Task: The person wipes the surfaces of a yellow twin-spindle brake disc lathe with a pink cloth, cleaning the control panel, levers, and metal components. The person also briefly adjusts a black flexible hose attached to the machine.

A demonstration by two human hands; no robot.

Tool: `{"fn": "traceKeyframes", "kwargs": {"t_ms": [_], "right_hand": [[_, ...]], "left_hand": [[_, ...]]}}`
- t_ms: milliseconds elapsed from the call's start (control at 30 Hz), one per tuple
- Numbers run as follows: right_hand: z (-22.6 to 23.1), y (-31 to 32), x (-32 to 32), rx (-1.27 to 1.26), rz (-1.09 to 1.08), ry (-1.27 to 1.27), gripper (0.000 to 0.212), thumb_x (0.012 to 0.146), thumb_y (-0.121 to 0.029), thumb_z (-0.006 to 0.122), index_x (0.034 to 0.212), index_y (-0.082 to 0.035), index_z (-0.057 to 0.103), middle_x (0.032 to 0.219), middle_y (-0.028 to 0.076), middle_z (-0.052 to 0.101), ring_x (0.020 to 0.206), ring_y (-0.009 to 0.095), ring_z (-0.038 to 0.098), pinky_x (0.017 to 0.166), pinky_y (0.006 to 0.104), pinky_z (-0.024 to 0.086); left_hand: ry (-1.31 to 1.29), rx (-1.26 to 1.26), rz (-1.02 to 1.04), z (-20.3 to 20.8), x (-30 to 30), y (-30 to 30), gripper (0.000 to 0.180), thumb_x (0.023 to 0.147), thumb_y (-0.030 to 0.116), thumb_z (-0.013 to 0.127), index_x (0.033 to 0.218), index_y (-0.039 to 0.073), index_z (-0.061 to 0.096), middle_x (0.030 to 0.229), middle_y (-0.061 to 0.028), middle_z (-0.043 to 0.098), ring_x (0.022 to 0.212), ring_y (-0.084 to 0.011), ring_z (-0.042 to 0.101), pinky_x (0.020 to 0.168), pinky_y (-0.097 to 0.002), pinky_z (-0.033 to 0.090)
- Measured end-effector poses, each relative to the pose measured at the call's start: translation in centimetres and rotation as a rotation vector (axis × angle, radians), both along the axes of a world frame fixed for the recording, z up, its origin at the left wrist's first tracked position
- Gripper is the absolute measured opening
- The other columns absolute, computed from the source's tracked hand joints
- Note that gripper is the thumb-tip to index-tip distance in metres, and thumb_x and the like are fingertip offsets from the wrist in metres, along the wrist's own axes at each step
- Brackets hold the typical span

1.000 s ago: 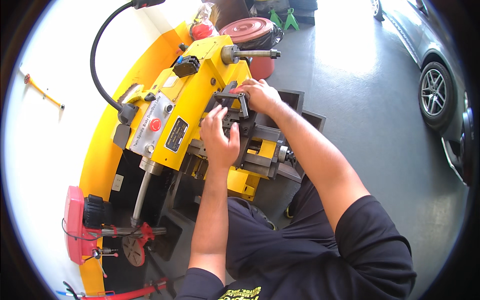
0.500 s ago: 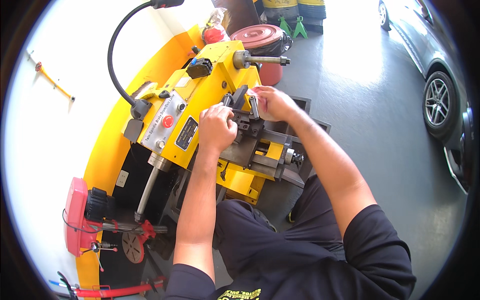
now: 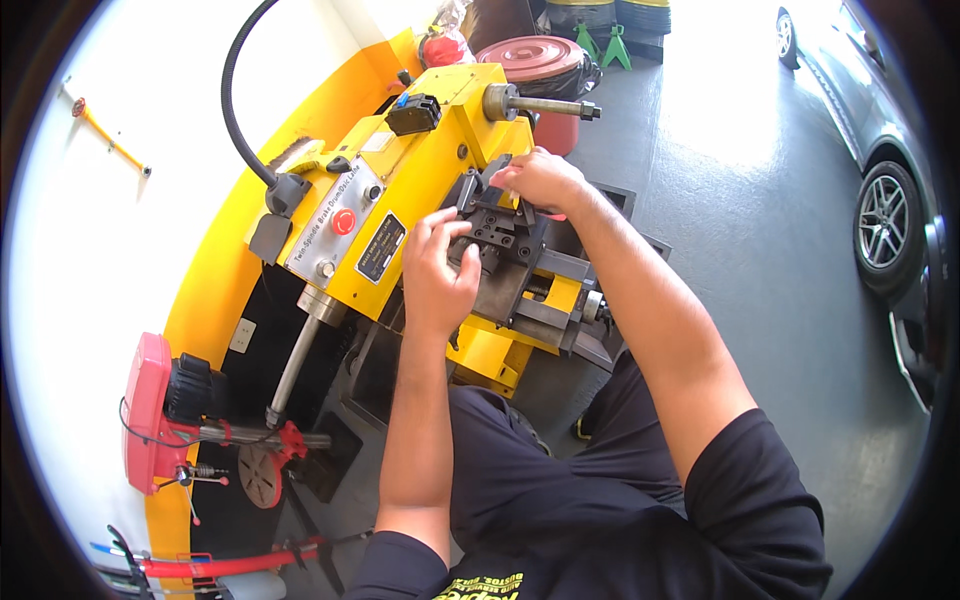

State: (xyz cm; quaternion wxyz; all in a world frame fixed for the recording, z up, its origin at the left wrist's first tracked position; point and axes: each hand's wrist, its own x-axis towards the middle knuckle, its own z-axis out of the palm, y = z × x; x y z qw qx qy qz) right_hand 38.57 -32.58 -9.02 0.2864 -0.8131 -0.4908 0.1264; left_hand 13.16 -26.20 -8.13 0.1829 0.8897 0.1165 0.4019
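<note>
A yellow brake lathe (image 3: 420, 190) stands in front of me, with a black twin-arm tool holder (image 3: 492, 232) mounted on its slide. My left hand (image 3: 440, 275) is beside the holder's left side, fingers curved and thumb apart, gripping nothing visible. The left tool arm (image 3: 466, 190) rises just beyond those fingertips. My right hand (image 3: 548, 183) reaches over the top of the right tool arm (image 3: 524, 212), its fingers curled and pressed together there. Whatever those fingers hold is hidden; a small reddish patch shows under the hand.
A steel spindle (image 3: 550, 105) sticks out to the right beyond my right hand. The control panel has a red stop button (image 3: 343, 222). A lidded reddish bin (image 3: 535, 62) stands behind the lathe, a pink drill press (image 3: 150, 415) at left, a grey car (image 3: 870, 150) at right.
My left hand has lifted off the left tool arm and its fingers have spread. The right hand has moved from beside the right tool arm to over its top. The view has shifted slightly.
</note>
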Motion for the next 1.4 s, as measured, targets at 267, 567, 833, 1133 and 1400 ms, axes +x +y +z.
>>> {"fn": "traceKeyframes", "kwargs": {"t_ms": [267, 567, 833, 1133, 1400], "right_hand": [[3.3, -11.4, -15.6, 0.219, -0.21, -0.13, 0.025, 0.104, -0.027, 0.055, 0.109, -0.015, 0.076, 0.118, 0.008, 0.074, 0.112, 0.033, 0.072, 0.096, 0.0473, 0.058], [1.2, -5.9, -3.9, 0.487, -0.093, 0.05, 0.029, 0.105, -0.013, 0.054, 0.127, -0.011, 0.073, 0.136, 0.014, 0.071, 0.124, 0.034, 0.068, 0.11, 0.0438, 0.053], [-4.8, -1.7, 1.3, 0.36, 0.073, -0.173, 0.035, 0.094, -0.012, 0.057, 0.126, -0.008, 0.072, 0.13, 0.014, 0.073, 0.13, 0.033, 0.064, 0.11, 0.0444, 0.053], [-3.4, -2.6, 1.5, 0.142, -0.091, -0.291, 0.034, 0.105, -0.04, 0.055, 0.126, -0.022, 0.077, 0.126, 0.003, 0.078, 0.12, 0.026, 0.072, 0.103, 0.0483, 0.05], [-5.5, -0.4, 1.1, 0.257, -0.118, -0.185, 0.035, 0.104, -0.03, 0.053, 0.129, -0.023, 0.076, 0.131, 0.007, 0.076, 0.125, 0.031, 0.07, 0.11, 0.0483, 0.052]], "left_hand": [[0.083, -0.268, -0.009, -3.1, -6.7, -1.8, 0.027, 0.088, 0.003, 0.073, 0.114, 0.001, 0.072, 0.131, -0.0186, 0.069, 0.124, -0.0361, 0.065, 0.11, -0.0437, 0.049], [0.133, -0.287, -0.107, -1.0, -5.6, -2.8, 0.019, 0.089, -0.001, 0.07, 0.108, 0.0, 0.072, 0.123, -0.0135, 0.074, 0.114, -0.0284, 0.07, 0.102, -0.0373, 0.054], [0.298, -0.153, -0.228, 2.6, -3.7, -3.6, 0.017, 0.089, 0.0, 0.071, 0.107, 0.0, 0.071, 0.118, -0.0162, 0.075, 0.113, -0.0334, 0.072, 0.102, -0.0405, 0.055], [0.315, -0.15, -0.082, 3.2, 2.0, -3.1, 0.047, 0.096, 0.019, 0.077, 0.139, 0.001, 0.067, 0.121, -0.0189, 0.076, 0.104, -0.0279, 0.074, 0.089, -0.0382, 0.059], [0.204, -0.034, -0.028, 0.3, 5.9, -2.4, 0.029, 0.093, 0.018, 0.081, 0.114, -0.002, 0.08, 0.123, -0.0172, 0.078, 0.105, -0.0277, 0.076, 0.088, -0.0376, 0.06]]}}
